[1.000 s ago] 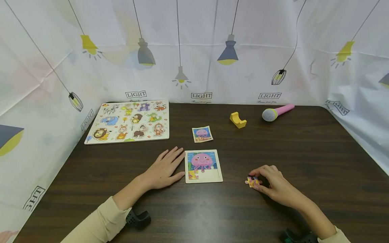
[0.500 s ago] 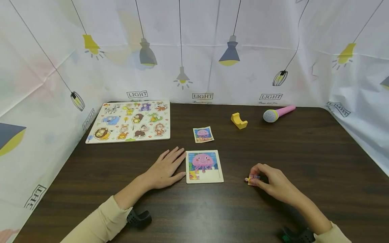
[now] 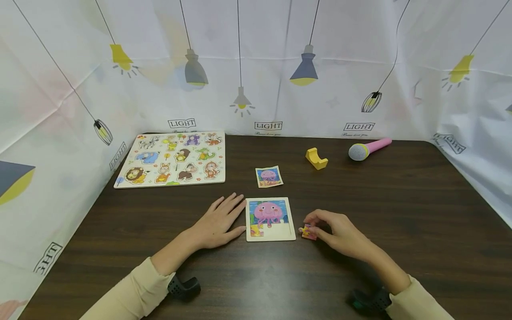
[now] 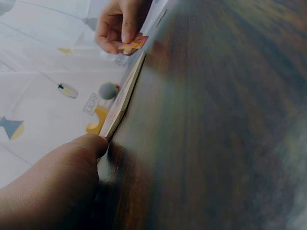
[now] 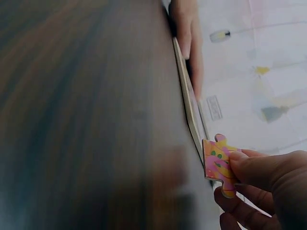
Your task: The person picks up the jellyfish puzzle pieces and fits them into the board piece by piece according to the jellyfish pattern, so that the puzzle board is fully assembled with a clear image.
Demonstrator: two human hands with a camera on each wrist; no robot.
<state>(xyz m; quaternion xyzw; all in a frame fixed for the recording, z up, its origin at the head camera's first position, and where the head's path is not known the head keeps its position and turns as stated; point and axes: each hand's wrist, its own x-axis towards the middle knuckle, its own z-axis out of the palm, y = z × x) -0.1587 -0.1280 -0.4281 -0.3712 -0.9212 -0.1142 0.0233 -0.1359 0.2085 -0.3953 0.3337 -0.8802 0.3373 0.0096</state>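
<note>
A jellyfish jigsaw puzzle in a pale square frame [image 3: 271, 238] lies flat on the table, with a bare pale area at its lower right. My left hand [image 3: 216, 227] rests on the table with fingers straight, its thumb and fingertips touching the frame's left edge. Just right of the frame, my right hand [image 3: 338, 233] pinches a pink and yellow puzzle piece [image 3: 308, 232] between thumb and fingers. In the right wrist view the puzzle piece [image 5: 218, 162] shows knobs at two sides and green dots. Behind the frame lies a small jellyfish picture card [image 3: 269, 177].
At the back left lies a white animal puzzle board [image 3: 170, 183]. A yellow curved block [image 3: 316, 159] and a pink toy microphone [image 3: 369, 149] stand at the back right. A printed white curtain [image 3: 332, 102] borders the dark table [image 3: 248, 284].
My right hand has moved left with the puzzle piece, from well right of the frame to close beside it. The left hand has stayed at the frame's left edge.
</note>
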